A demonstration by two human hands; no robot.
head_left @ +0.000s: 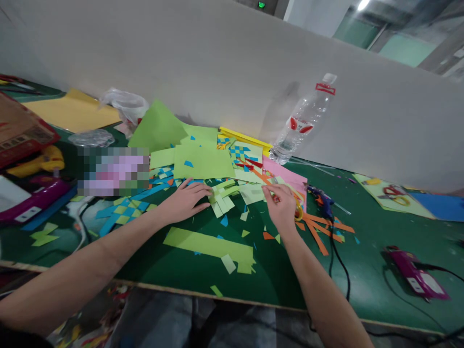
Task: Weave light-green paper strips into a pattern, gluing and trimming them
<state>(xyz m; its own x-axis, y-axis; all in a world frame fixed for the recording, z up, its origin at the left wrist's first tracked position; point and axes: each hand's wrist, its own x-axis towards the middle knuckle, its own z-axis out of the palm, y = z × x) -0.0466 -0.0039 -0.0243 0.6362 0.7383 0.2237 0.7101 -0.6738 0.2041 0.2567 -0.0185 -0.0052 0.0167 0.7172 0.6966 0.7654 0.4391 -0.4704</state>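
My left hand lies palm down with its fingers spread. Its fingertips touch a small piece of crossed pale green paper strips on the table. To the right, my right hand is closed, thumb and forefinger pinched together beside a pale green paper piece. What it pinches is too small to make out. A yellow scissors handle shows at its outer side, and something red shows between thumb and fingers; whether the hand grips the scissors is unclear. Nearer me lies a wide green paper strip.
Green sheets and a blue-green woven piece lie around. A plastic bottle leans on the wall. Orange strips, a glue gun with a cable, and a purple box are at right. A cardboard box stands left.
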